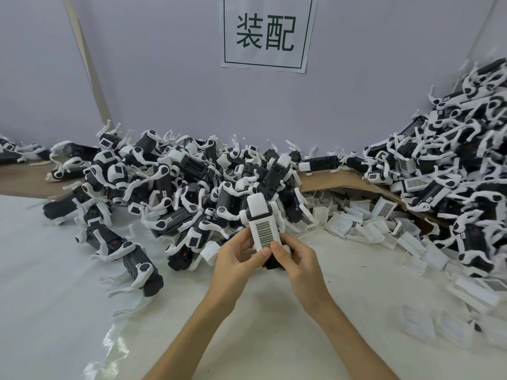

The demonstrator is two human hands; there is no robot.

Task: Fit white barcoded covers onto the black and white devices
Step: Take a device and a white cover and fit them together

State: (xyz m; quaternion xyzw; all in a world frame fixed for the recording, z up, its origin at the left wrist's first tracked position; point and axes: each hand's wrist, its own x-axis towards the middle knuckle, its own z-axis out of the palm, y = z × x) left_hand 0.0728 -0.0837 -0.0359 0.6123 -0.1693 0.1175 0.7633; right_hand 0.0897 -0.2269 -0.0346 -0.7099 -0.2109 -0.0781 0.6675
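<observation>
A white-sheeted table (68,256) meets a grey wall (164,78). Far left to centre lies a heap of devices (170,171). Near centre, the left hand (238,259) grips one device (256,207), its barcoded cover (264,233) facing up. The right hand (296,259) clasps it too, thumb on the cover. Loose covers (370,226) lie to the right.

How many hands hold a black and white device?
2. Left hand grips the black and white device on the left; right hand on the right, thumb on the white barcoded cover.

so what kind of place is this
Probably a factory assembly bench: the wall sign reads 装配 (assembly), identical black and white devices lie in big heaps, and loose white barcoded covers pile up at the right.
</observation>
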